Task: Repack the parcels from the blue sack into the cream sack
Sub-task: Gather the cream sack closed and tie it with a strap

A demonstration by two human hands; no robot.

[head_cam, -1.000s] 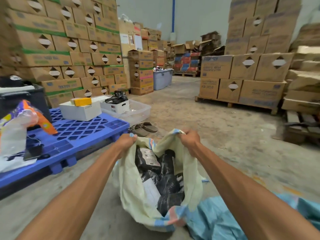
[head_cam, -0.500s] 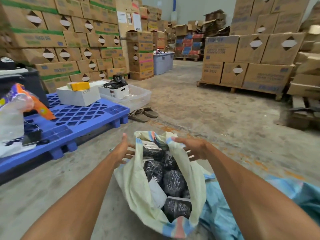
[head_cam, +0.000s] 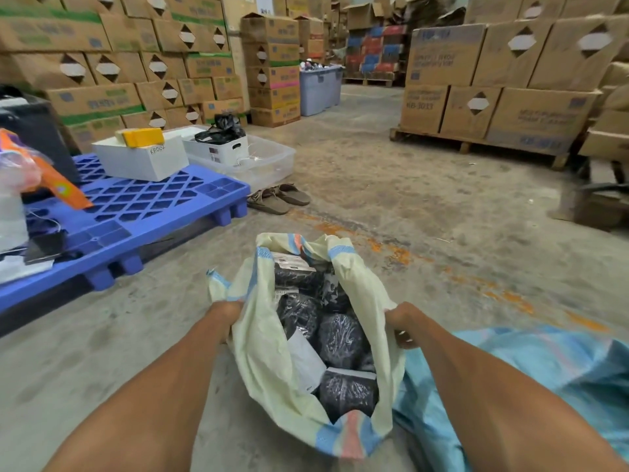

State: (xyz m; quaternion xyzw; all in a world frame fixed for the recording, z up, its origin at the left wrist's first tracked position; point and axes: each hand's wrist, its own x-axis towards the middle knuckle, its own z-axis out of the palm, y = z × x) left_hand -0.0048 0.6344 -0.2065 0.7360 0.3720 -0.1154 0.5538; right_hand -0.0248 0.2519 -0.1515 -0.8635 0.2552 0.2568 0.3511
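1. The cream sack [head_cam: 272,362] stands on the concrete floor [head_cam: 425,216] dead ahead at 12 o'clock, its mouth gaping between the two hands. The open mouth runs long from 6 o'clock, at the near striped hem, to 12 o'clock, at the far rim, so its long axis points straight away from the person.
2. The left hand [head_cam: 226,315] is clamped on the sack's rim at about 9 o'clock of the mouth, fingers buried in the cloth. The right hand [head_cam: 400,323] is clamped on the opposite rim at about 3 o'clock. The hands sit well apart and roughly level, neither clearly nearer the sack's middle.
3. Black parcels [head_cam: 340,338] fill the sack between the hands, some with white labels facing up; the top ones lie just below rim level.
4. The blue sack [head_cam: 544,369] lies slack on the floor at 4 o'clock, touching the cream sack's right flank and passing under the right forearm. It looks flat; whether any parcels are left inside cannot be told.
5. Judging from this, the repacking is near its end. The right hand is the nearer one for any reach into the blue sack, while a lift or a shake of the cream sack would go straight up from this two-sided grip.
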